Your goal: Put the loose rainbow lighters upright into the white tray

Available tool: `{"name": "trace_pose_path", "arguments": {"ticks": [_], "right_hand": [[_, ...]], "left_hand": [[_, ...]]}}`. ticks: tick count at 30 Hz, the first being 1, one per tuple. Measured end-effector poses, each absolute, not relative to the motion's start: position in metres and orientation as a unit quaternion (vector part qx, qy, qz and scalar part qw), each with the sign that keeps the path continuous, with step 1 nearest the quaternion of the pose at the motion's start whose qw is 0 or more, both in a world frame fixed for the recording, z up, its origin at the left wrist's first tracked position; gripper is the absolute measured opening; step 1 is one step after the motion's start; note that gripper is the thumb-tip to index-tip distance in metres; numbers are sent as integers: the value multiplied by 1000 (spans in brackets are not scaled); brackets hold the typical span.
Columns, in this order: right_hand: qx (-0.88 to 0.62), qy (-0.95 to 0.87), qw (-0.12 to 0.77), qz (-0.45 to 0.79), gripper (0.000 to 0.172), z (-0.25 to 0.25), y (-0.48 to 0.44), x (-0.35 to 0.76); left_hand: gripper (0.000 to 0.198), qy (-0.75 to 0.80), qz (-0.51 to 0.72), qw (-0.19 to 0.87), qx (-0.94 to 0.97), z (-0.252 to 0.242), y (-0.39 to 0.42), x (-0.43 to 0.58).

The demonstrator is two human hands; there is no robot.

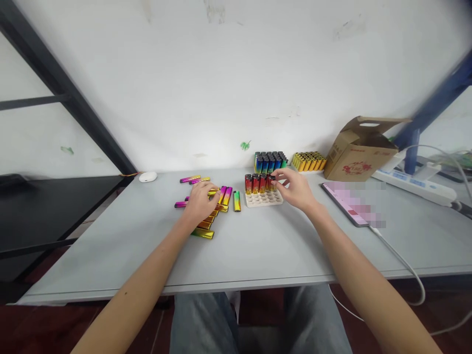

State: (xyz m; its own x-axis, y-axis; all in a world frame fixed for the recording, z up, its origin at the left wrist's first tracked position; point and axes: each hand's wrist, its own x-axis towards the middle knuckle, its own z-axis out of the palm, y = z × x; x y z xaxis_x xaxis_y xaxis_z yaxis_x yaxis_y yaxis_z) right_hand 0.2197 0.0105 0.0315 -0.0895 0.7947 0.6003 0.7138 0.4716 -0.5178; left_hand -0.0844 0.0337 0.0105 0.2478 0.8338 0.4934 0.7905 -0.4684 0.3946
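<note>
My left hand (199, 200) lies over a heap of shiny rainbow-coloured lighters (211, 216) on the grey table (258, 246), fingers curled down onto them. My right hand (295, 188) pinches a red lighter (272, 182) at the right end of a row standing in a white holed tray (264, 198). One lighter (237, 201) lies alone between the heap and the tray.
Trays of blue lighters (270, 162) and yellow lighters (309, 161) stand by the wall. A cardboard box (359, 150), a phone (348, 203) with its cable, a power strip (413, 183) and a white earbud case (148, 177) are also on the table.
</note>
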Motion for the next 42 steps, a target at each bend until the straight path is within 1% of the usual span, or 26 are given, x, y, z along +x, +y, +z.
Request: {"name": "trace_pose_path", "arguments": {"ticks": [5, 8, 10, 14, 17, 19, 22, 25, 29, 34, 37, 40, 42], "right_hand": [[-512, -717, 462, 101, 14, 31, 12, 219], [-513, -716, 461, 108, 15, 30, 12, 218], [-520, -722, 449, 76, 16, 30, 12, 219], [-544, -723, 423, -45, 17, 26, 14, 222], [-541, -719, 424, -103, 17, 23, 15, 224], [-523, -726, 429, -121, 18, 22, 16, 225], [-498, -729, 449, -135, 21, 23, 15, 222], [-481, -720, 479, -144, 20, 25, 11, 215], [-448, -731, 497, -134, 18, 25, 3, 197], [-379, -815, 432, -76, 19, 18, -9, 173], [-336, -853, 397, -46, 22, 14, -14, 162], [-325, -866, 379, -28, 22, 12, -16, 157], [-331, -863, 381, -24, 22, 11, -16, 156]], "left_hand": [[18, 522, 340, 41, 781, 13, 36, -87], [18, 525, 340, 45, 779, 14, 35, -86], [19, 527, 338, 42, 779, 13, 36, -87], [25, 531, 333, 25, 779, 8, 42, -93], [27, 533, 335, 21, 777, 5, 45, -98], [22, 536, 328, 24, 778, 7, 44, -99], [10, 512, 281, 42, 811, 13, 39, -101], [11, 477, 224, 58, 848, 20, 33, -103], [23, 466, 189, 62, 862, 26, 31, -111], [30, 456, 184, 63, 868, 25, 38, -121], [34, 468, 184, 87, 860, 25, 39, -121], [37, 474, 195, 122, 850, 27, 39, -119], [35, 478, 198, 133, 845, 28, 38, -118]]}}
